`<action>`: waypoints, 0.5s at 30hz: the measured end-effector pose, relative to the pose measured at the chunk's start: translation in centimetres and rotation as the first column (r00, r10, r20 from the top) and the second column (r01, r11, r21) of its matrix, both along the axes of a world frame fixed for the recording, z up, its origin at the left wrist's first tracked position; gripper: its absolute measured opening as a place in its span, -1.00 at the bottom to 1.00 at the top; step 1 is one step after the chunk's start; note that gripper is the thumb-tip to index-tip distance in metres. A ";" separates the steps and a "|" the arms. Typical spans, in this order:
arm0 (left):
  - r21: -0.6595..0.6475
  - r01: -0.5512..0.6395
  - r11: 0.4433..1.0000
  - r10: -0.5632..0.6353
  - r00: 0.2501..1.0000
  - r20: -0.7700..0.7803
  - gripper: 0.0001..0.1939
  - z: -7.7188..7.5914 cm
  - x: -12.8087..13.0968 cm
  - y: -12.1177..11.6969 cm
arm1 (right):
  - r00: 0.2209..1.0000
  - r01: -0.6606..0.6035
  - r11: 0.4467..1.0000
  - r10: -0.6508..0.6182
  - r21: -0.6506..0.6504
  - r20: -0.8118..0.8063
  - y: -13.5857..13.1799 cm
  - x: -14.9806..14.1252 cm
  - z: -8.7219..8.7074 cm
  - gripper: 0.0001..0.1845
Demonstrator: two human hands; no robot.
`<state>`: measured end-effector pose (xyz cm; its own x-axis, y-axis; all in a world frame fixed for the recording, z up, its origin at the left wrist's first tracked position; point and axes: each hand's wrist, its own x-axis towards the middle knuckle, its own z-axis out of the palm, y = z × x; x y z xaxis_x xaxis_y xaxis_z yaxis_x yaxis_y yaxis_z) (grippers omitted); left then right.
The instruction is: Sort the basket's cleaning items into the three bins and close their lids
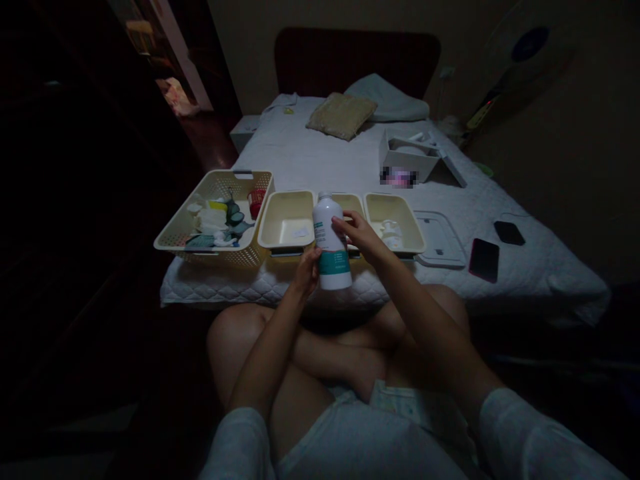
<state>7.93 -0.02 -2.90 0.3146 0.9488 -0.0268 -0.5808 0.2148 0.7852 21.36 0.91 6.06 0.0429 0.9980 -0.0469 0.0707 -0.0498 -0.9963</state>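
Between my hands stands a white bottle (325,223) with a teal lower label band and a white cap, held upright above the bed's near edge. My left hand (307,270) grips its lower left side, with the fingers partly hidden behind it. On the upper right side, my right hand (356,230) closes its fingers on the bottle. Just behind are a cream bin (267,230) on the left, a middle bin (356,200) partly covered by the bottle and my right hand, and a right bin (418,233) holding white pieces.
A perforated basket (167,230) with mixed items stands at the left. To the right lie a clear lid (453,257) and two phones, one red-edged (484,260) and one dark (509,233). Farther back are a white box (407,163) and a cushion (343,115).
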 end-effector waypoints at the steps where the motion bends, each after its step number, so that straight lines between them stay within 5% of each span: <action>1: -0.003 0.002 1.000 -0.002 1.000 0.002 -0.51 0.0 0.0 0.0 | 1.000 -0.017 1.000 0.017 -0.008 -0.005 0.0 0.1 -0.1 -0.45; 5: -0.012 0.017 1.000 -0.018 0.999 -0.038 -0.49 0.0 0.1 -0.2 | 0.996 -0.079 0.997 0.078 -0.014 -0.032 -0.2 0.4 -0.6 -0.46; 15: 0.062 0.111 0.992 -0.107 0.992 -0.073 -0.51 1.1 0.2 -0.3 | 0.998 0.042 0.998 -0.039 0.056 -0.054 -0.5 1.2 -0.1 -0.44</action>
